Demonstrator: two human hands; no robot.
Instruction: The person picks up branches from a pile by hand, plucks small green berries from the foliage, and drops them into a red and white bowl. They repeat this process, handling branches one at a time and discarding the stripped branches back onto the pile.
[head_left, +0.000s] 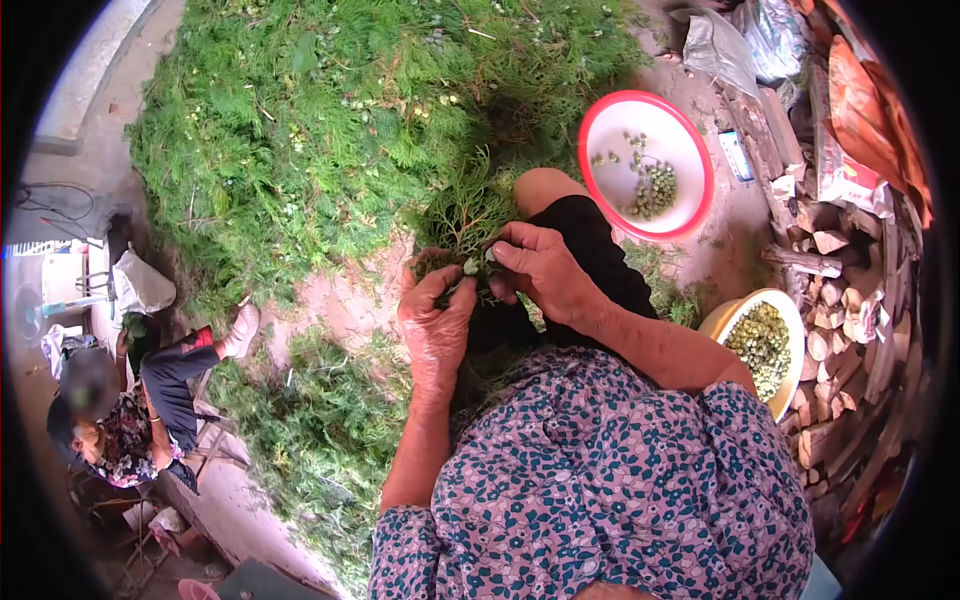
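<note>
A green evergreen sprig (468, 212) with flat, feathery leaves is held between my two hands, above my lap. My left hand (437, 318) is closed, its thumb and fingers pinching the lower part of the sprig. A pale green cone (471, 267) shows by the left thumb tip. From the other side my right hand (548, 268) pinches at the sprig with thumb and forefinger, close to the cones. Its other fingers curl underneath and are partly hidden. Beyond the hands lies a big pile of cut evergreen branches (300, 130).
A red-rimmed white basin (594, 120) holding some green cones is at upper right. Closer to my right elbow stands a yellow basin (797, 335) full of cones. Stacked firewood (825, 350) lines the right side. Another person (130, 420) sits at left, near more branches (310, 430).
</note>
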